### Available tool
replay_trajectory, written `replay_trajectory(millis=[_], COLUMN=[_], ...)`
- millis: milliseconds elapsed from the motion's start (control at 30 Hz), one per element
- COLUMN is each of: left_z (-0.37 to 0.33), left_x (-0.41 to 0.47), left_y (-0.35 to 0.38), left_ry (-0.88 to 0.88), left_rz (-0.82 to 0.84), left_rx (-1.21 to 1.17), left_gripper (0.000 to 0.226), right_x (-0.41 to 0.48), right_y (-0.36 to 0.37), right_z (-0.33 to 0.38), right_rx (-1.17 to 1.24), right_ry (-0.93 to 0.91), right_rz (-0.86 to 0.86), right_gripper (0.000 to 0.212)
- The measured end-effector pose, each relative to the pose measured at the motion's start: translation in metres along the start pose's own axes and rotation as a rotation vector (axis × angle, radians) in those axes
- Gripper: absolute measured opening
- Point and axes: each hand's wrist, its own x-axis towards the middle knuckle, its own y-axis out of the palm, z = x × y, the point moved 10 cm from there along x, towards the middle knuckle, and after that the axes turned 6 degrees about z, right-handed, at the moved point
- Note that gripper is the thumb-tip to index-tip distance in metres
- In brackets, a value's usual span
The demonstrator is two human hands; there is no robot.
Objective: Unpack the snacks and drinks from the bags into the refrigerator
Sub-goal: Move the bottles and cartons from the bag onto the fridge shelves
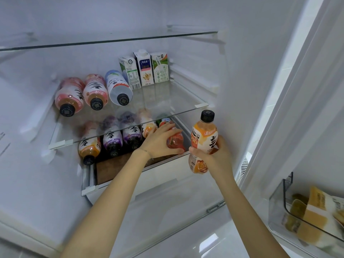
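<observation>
Now, orange bottle [203, 140]: we hold it upright, cap up, in front of the right front corner of the lower shelf [111, 170] and not yet on it.
Right hand [214, 157]: wrapped round the lower half of the orange bottle, fingers curled behind the label.
Red bottle [175, 140]: lying on the lower shelf at the right end of the row, just left of the orange one and close to it.
Left hand [161, 141]: curled over the red bottle from above, thumb on its near end. We judge it is settling that bottle into line.
Row of bottles [113, 140]: all on their sides, caps toward us, long axes running front to back.
Key relation: our orange bottle stands across that axis, so we think it must be tipped flat, base toward the back wall, before it slides in.
Free space: only a narrow strip shows between the red bottle and the right wall; we cannot tell whether it is wide enough.
Nearer hand: the right, which already carries the bottle and is beside that strip.
Upper glass shelf [167, 97]: three lying bottles [95, 92] at left, three cartons [144, 69] standing at the back.
Door bin [279, 211]: holds snack packs [312, 211], well apart at the right.
</observation>
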Motion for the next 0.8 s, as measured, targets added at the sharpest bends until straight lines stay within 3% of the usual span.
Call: replay_trajectory(millis=[533, 800], left_z=[0.056, 0.051], left_x=[0.001, -0.001], left_y=[-0.031, -0.038], left_ry=[-0.223, -0.21], left_rz=[-0.211, -0.268], left_rx=[-0.078, -0.039], left_gripper=[0.073, 0.07], right_x=[0.03, 0.044], right_y=[0.03, 0.04], right_z=[0.008, 0.006], right_rx=[0.092, 0.075], right_ry=[-0.11, -0.238], right_rz=[0.024, 0.014], right_gripper=[0.061, 0.063])
